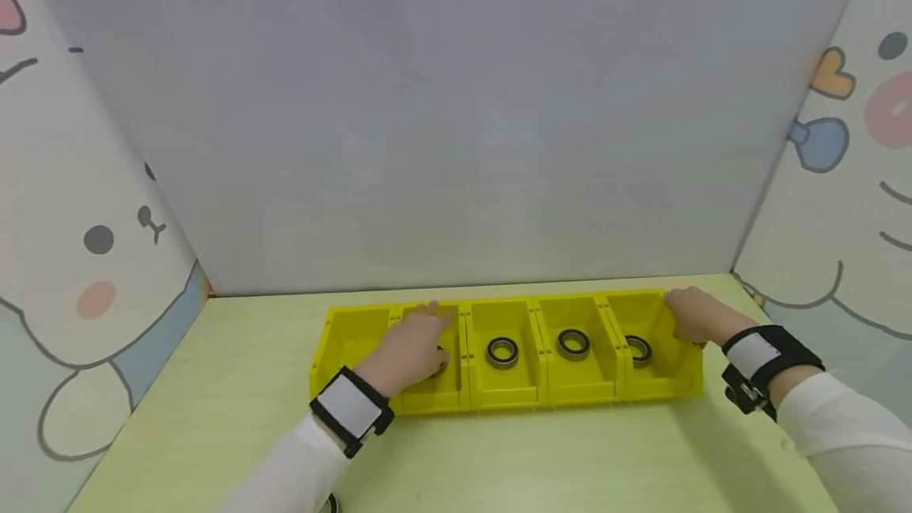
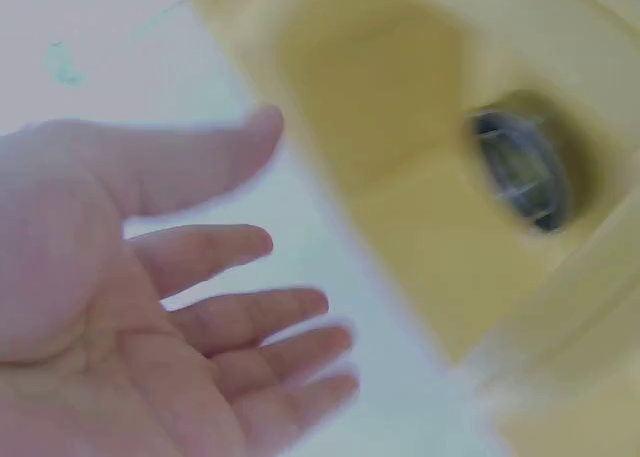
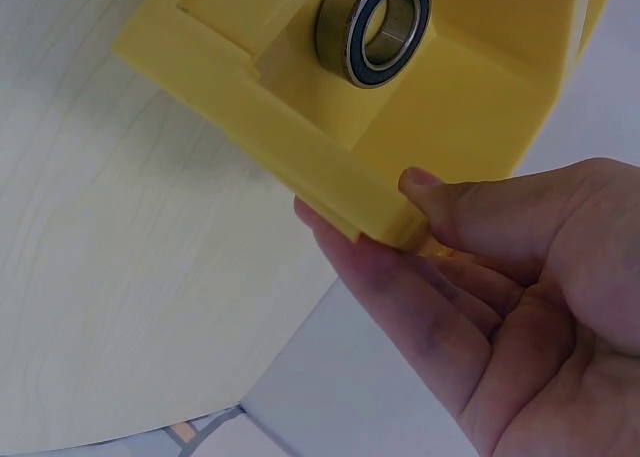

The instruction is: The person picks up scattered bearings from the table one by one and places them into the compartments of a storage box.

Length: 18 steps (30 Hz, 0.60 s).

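A row of joined yellow bins (image 1: 508, 397) sits at the back of the table. My right hand (image 1: 694, 313) grips the rim at the right end; the right wrist view shows the thumb and fingers pinching that bin wall (image 3: 310, 167). Over the second bin from the left reaches my left hand (image 1: 406, 351). In the left wrist view, blurred, its fingers are spread and hold nothing, beside a bin with a bearing (image 2: 525, 167). Single ball bearings lie in the third (image 1: 502, 352), fourth (image 1: 573, 344) and fifth (image 1: 639, 350) bins. My left hand partly hides another bearing (image 1: 442, 362).
One more bearing (image 1: 331, 504) lies on the table near the front edge of the head view, partly hidden by my left sleeve. A grey panel (image 1: 456, 117) rises behind the bins. Cartoon-printed panels (image 1: 93, 180) flank both sides.
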Each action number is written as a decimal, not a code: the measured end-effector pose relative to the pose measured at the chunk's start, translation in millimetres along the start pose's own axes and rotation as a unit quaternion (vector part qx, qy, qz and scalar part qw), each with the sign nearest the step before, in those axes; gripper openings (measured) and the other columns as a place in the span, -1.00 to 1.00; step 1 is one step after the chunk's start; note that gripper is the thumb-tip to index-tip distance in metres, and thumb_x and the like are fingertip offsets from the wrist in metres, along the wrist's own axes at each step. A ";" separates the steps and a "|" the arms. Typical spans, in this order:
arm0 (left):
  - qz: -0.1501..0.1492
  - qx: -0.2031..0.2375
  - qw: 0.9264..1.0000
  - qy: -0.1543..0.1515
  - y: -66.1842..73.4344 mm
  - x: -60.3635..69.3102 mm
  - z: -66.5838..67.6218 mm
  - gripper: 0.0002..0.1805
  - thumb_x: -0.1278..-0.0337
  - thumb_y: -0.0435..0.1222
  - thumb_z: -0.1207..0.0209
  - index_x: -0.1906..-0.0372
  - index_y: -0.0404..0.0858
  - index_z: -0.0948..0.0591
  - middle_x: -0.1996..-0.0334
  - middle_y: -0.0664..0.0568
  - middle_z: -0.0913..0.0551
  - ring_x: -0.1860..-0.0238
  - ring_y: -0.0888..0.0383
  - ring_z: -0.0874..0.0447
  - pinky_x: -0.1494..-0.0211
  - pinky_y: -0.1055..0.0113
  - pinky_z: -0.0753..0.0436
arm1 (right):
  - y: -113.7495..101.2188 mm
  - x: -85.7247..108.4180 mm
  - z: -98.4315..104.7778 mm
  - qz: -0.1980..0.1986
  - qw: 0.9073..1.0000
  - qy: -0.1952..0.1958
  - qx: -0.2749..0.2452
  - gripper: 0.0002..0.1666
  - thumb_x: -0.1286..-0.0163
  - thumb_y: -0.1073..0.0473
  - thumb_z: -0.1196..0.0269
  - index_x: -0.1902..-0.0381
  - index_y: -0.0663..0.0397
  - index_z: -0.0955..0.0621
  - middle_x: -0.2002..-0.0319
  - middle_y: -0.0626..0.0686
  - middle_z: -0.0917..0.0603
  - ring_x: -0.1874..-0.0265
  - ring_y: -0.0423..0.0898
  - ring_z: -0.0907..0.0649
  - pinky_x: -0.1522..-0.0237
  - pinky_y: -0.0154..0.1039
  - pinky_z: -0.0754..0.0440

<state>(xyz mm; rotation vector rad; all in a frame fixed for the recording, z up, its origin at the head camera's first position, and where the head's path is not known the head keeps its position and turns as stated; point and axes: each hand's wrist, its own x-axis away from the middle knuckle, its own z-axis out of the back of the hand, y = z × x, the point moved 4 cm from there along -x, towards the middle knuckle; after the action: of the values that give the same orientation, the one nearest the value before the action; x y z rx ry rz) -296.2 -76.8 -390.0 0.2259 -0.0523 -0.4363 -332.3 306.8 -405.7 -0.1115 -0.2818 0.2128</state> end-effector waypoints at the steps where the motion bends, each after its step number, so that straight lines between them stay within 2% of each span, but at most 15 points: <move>1: -0.001 0.002 1.000 0.007 1.0 9.9 8.5 -0.29 -0.18 -0.24 -0.20 -0.42 -0.22 -0.24 -0.38 -0.27 -0.21 -0.27 -0.18 -0.34 -0.17 -0.01 -0.45 | 0.3 0.2 -0.1 0.000 1.000 0.001 0.001 -0.78 -0.17 0.48 -0.18 0.19 0.43 -0.46 0.48 0.14 -0.47 0.66 -0.10 -0.52 0.65 -0.35 -0.50; 3: -0.003 -0.009 1.000 0.029 1.3 32.1 22.4 -0.17 -0.19 -0.08 -0.20 -0.48 -0.13 -0.08 -0.46 -0.24 0.04 -0.46 -0.22 0.11 -0.34 -0.23 -0.13 | 0.9 0.8 -0.4 -0.001 1.000 0.001 0.005 -0.80 -0.18 0.48 -0.17 0.21 0.42 -0.46 0.50 0.14 -0.46 0.67 -0.10 -0.52 0.66 -0.35 -0.50; 4: -0.005 -0.014 0.999 0.043 0.1 44.1 26.7 -0.12 -0.17 -0.03 -0.20 -0.50 -0.09 -0.02 -0.48 -0.22 0.12 -0.47 -0.22 0.18 -0.33 -0.31 0.01 | 1.1 1.5 -0.3 -0.002 1.000 0.000 0.006 -0.81 -0.18 0.49 -0.16 0.22 0.42 -0.46 0.50 0.13 -0.46 0.66 -0.09 -0.51 0.66 -0.35 -0.49; 7: -0.003 -0.023 0.996 0.091 -6.9 80.8 31.0 -0.03 -0.11 0.03 -0.22 -0.51 0.00 0.07 -0.49 -0.18 0.21 -0.46 -0.24 0.22 -0.25 -0.43 0.02 | 1.0 2.7 0.1 -0.012 1.000 -0.005 0.008 -0.84 -0.18 0.50 -0.14 0.25 0.41 -0.45 0.52 0.13 -0.46 0.66 -0.09 -0.51 0.66 -0.35 -0.48; 9: 0.009 -0.021 0.995 0.101 -14.7 104.4 26.2 -0.02 -0.10 0.04 -0.23 -0.51 0.02 0.07 -0.49 -0.18 0.22 -0.45 -0.28 0.21 -0.20 -0.47 0.03 | 0.2 2.8 0.4 -0.016 1.000 -0.006 0.011 -0.85 -0.17 0.51 -0.13 0.27 0.40 -0.45 0.52 0.13 -0.46 0.65 -0.08 -0.52 0.66 -0.35 -0.49; 11: 0.035 -0.008 0.996 0.080 -26.3 124.7 14.9 -0.05 -0.12 0.08 -0.19 -0.51 0.06 0.06 -0.49 -0.19 0.20 -0.45 -0.31 0.22 -0.16 -0.51 0.03 | -0.8 2.3 0.5 -0.020 1.000 -0.006 0.011 -0.86 -0.17 0.52 -0.12 0.27 0.39 -0.45 0.52 0.13 -0.46 0.65 -0.08 -0.52 0.66 -0.36 -0.49; 13: 0.071 0.018 0.996 0.040 -41.1 141.8 -1.9 -0.10 -0.15 0.14 -0.11 -0.51 0.07 0.04 -0.49 -0.20 0.19 -0.44 -0.34 0.25 -0.12 -0.55 0.06 | -1.6 1.9 0.4 -0.018 1.000 -0.005 0.012 -0.86 -0.17 0.52 -0.12 0.27 0.39 -0.45 0.52 0.13 -0.46 0.65 -0.08 -0.52 0.66 -0.36 -0.49; 16: 0.125 0.044 0.991 -0.018 -63.8 159.3 -34.4 -0.13 -0.14 0.26 0.00 -0.49 0.09 0.00 -0.48 -0.21 0.12 -0.43 -0.35 0.23 -0.08 -0.58 0.08 | -2.8 2.1 0.0 -0.011 1.000 -0.004 0.018 -0.87 -0.19 0.52 -0.10 0.27 0.39 -0.45 0.54 0.13 -0.46 0.66 -0.09 -0.51 0.67 -0.36 -0.48; 18: 0.147 0.058 0.987 -0.040 -75.8 166.5 -55.8 -0.12 -0.09 0.32 0.03 -0.47 0.09 -0.06 -0.48 -0.19 0.08 -0.43 -0.35 0.18 -0.07 -0.59 0.07 | -3.2 2.3 -0.6 -0.006 1.000 -0.003 0.020 -0.88 -0.20 0.51 -0.10 0.27 0.40 -0.44 0.54 0.13 -0.45 0.67 -0.09 -0.51 0.67 -0.36 -0.47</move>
<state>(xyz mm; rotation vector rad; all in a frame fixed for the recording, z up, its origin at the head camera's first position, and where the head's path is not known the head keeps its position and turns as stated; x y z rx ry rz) -171.2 -202.9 -461.4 0.3094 -0.1885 -0.1474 -329.3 304.2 -405.2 -0.0688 -0.2843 0.2075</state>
